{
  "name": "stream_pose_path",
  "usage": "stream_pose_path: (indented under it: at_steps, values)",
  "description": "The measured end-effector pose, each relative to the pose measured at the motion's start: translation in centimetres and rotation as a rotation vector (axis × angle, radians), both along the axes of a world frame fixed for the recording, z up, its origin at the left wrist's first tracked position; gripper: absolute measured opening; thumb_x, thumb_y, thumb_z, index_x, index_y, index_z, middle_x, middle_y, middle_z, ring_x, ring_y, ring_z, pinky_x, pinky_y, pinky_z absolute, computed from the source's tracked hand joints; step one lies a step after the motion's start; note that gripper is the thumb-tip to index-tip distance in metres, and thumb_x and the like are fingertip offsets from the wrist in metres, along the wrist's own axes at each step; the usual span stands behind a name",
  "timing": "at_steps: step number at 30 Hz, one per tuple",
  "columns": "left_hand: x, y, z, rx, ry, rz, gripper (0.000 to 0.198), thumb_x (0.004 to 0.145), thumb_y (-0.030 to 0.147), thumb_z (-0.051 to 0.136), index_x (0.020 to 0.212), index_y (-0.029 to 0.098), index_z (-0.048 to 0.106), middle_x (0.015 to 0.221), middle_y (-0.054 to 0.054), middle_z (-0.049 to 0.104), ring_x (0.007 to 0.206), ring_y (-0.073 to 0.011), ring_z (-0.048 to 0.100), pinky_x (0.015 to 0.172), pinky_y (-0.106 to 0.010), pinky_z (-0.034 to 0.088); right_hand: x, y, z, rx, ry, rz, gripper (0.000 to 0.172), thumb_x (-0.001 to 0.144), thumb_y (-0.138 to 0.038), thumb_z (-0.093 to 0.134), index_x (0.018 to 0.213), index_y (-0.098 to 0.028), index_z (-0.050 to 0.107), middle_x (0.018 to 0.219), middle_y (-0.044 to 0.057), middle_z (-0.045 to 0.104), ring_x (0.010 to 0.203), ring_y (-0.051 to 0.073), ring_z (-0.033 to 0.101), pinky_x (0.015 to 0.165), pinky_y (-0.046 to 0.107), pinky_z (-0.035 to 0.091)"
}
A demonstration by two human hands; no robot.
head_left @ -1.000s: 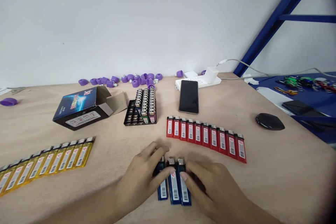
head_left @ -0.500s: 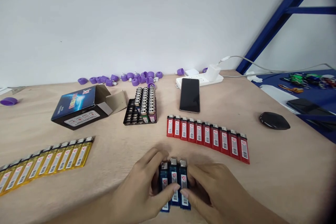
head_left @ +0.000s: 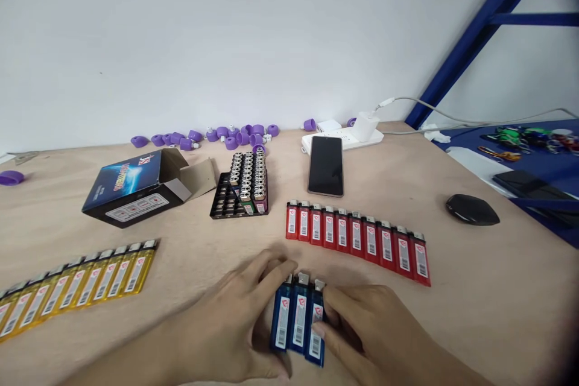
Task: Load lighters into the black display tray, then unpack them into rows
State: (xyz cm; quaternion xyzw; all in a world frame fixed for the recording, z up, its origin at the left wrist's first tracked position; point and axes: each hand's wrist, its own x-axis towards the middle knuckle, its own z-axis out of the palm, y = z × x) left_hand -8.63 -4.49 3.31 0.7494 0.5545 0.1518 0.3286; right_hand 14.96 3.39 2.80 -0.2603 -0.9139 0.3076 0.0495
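Three blue lighters (head_left: 298,316) lie side by side on the table in front of me, labels up and metal tops pointing away. The right one (head_left: 315,330) sits slightly lower than the others. My right hand (head_left: 375,325) grips it, thumb on its face and fingers along its right side. At the left lighter (head_left: 281,321), my left hand (head_left: 235,313) rests with its index finger touching the metal top. Its thumb is spread away, below the lighter's lower end. Some of the left fingertips are hidden behind the index finger.
Red lighters (head_left: 356,236) form a row beyond my right hand; yellow lighters (head_left: 93,284) line the left. Farther back are a black tray (head_left: 219,208) holding upright lighters, an opened box (head_left: 131,187), a phone (head_left: 325,166), a power strip (head_left: 348,137), purple caps (head_left: 230,142) and a black mouse (head_left: 473,209).
My left thumb has come off the left blue lighter and moved down, while the left index finger shifted onto its top. The blue lighters tilted a little, with the right one slightly lower.
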Motion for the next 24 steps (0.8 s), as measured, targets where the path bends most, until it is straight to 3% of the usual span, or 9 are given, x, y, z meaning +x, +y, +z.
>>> stream_pose_path:
  at_steps: [11, 15, 19, 24]
  values:
    - [0.2, 0.0, -0.7, 0.016, 0.056, -0.013, 0.106, 0.069, 0.053, 0.085, 0.154, 0.025, 0.026, 0.157, -0.022, 0.037, 0.142, -0.0438, 0.038, 0.108, -0.064, 0.042, -0.1, 0.1, -0.4, -0.04, -0.094, 0.005, 0.015, 0.095, -0.024, 0.048, 0.095, -0.019, 0.062, 0.089, 0.007, 0.073, 0.074, 0.024, 0.067, 0.061, 0.034, 0.044]
    - [0.5, -0.3, -0.8, 0.023, 0.089, -0.039, 0.101, 0.073, 0.047, 0.082, 0.153, 0.024, 0.025, 0.155, -0.022, 0.039, 0.141, -0.044, 0.039, 0.107, -0.064, 0.043, -0.1, 0.1, -0.4, -0.042, -0.097, -0.004, 0.017, 0.095, -0.024, 0.046, 0.096, -0.018, 0.062, 0.09, 0.009, 0.073, 0.075, 0.024, 0.068, 0.062, 0.035, 0.046]
    - [1.0, -0.1, -0.6, 0.012, 0.11, -0.054, 0.096, 0.075, 0.042, 0.077, 0.153, 0.021, 0.024, 0.153, -0.023, 0.041, 0.14, -0.0431, 0.04, 0.107, -0.063, 0.043, 0.1, -0.2, -0.6, 0.015, -0.077, -0.029, 0.016, 0.095, -0.023, 0.047, 0.096, -0.019, 0.062, 0.089, 0.008, 0.073, 0.075, 0.023, 0.069, 0.063, 0.034, 0.048]
    - [1.8, 0.7, -0.4, -0.056, 0.212, -0.108, 0.093, 0.079, 0.036, 0.075, 0.155, 0.021, 0.024, 0.154, -0.022, 0.04, 0.138, -0.0421, 0.043, 0.108, -0.058, 0.045, 0.4, -0.5, -2.3, 0.162, -0.001, -0.103, 0.012, 0.089, -0.019, 0.053, 0.094, -0.022, 0.064, 0.087, 0.005, 0.075, 0.073, 0.023, 0.071, 0.065, 0.033, 0.052]
